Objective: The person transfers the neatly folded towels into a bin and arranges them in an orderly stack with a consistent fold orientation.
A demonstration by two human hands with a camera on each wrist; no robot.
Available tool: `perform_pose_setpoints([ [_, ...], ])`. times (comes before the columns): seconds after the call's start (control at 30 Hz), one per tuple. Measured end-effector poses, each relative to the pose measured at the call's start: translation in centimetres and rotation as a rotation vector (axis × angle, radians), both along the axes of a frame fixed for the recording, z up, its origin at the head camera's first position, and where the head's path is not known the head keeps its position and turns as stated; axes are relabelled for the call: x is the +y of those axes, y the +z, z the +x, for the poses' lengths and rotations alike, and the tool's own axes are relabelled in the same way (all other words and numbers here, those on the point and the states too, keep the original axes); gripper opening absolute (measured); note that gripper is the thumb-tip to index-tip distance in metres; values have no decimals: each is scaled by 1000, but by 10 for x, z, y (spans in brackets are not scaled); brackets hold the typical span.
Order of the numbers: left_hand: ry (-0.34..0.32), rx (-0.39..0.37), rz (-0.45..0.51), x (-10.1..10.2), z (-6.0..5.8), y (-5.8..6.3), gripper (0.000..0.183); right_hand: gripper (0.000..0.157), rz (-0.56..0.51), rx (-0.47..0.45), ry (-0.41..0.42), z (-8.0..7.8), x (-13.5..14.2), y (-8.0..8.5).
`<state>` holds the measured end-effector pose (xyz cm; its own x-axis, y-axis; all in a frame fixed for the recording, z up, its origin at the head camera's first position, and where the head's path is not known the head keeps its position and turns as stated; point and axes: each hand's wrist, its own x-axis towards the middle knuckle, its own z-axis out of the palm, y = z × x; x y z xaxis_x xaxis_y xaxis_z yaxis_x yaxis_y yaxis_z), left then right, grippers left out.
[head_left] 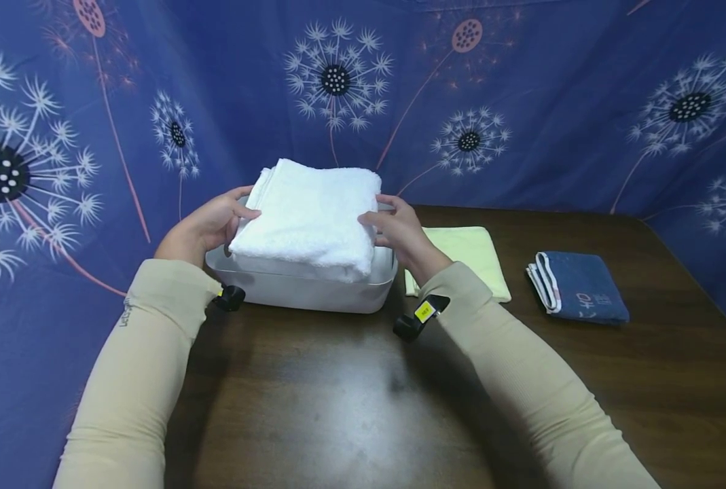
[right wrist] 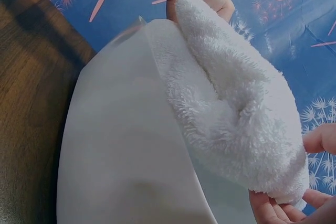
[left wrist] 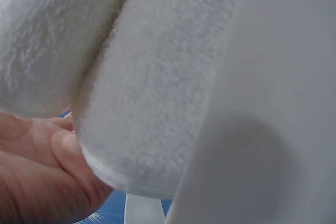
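Note:
A folded white towel (head_left: 314,214) lies level over the mouth of a white plastic bin (head_left: 301,292), its near edge dipping below the rim. My left hand (head_left: 212,221) grips the towel's left side, thumb on top and fingers beneath. On the opposite side my right hand (head_left: 399,231) pinches the towel's right edge, thumb above and fingers under it. In the right wrist view, the thick fluffy folds of the towel (right wrist: 241,114) sit partly inside the bin (right wrist: 121,135). The left wrist view shows two towel layers (left wrist: 152,87) close up against the bin wall.
A folded pale yellow towel (head_left: 466,255) lies right of the bin, partly behind the right forearm. Farther right is a folded dark blue towel (head_left: 583,286) with a white edge. All rest on a brown wooden table (head_left: 338,407), backed by a blue dandelion-print cloth (head_left: 234,81).

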<state>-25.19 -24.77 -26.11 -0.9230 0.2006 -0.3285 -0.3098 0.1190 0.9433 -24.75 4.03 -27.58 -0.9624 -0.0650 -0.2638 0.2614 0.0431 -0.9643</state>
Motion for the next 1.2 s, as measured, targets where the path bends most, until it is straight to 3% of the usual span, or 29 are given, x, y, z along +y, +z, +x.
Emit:
perform_pose_setpoints([
  [0.43, -45, -50, -75, 1, -8, 0, 72, 62, 19, -16, 20, -7, -1, -6],
  [0.7, -99, -119, -69, 2, -10, -2, 75, 61, 5, -25, 26, -9, 0, -9],
  [0.97, -98, -124, -72, 2, -11, -5, 77, 63, 21, -31, 47, -10, 0, -15],
  [1.2, -86, -154, -66, -4, -12, -10, 81, 63, -40, -83, 36, -10, -1, -16],
])
